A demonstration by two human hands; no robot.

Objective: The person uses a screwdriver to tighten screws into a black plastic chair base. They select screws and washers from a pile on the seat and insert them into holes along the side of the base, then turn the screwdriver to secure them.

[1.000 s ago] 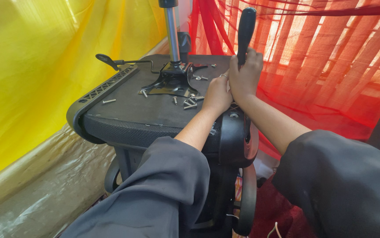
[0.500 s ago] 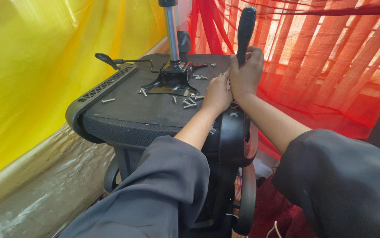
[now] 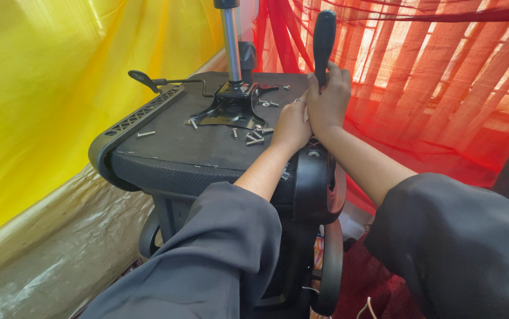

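An office chair lies upside down, its black seat underside (image 3: 171, 142) facing up. A metal mechanism plate (image 3: 231, 109) with a chrome gas cylinder (image 3: 231, 41) stands on it. Several loose screws (image 3: 254, 139) lie on the seat bottom. My right hand (image 3: 331, 100) grips the lower part of a black screwdriver handle (image 3: 324, 35) held upright at the seat's right edge. My left hand (image 3: 293, 127) presses against the right hand, by the chair's black armrest (image 3: 316, 183). Both arms wear dark grey sleeves.
A black lever (image 3: 148, 80) juts from the mechanism to the left. Yellow plastic sheeting (image 3: 41, 88) hangs at the left, red netting (image 3: 431, 77) at the right. Crinkled clear plastic (image 3: 47, 260) covers the floor at lower left.
Both hands stay at the same spot by the armrest; the right hand has shifted slightly on the screwdriver handle. The chair has not moved.
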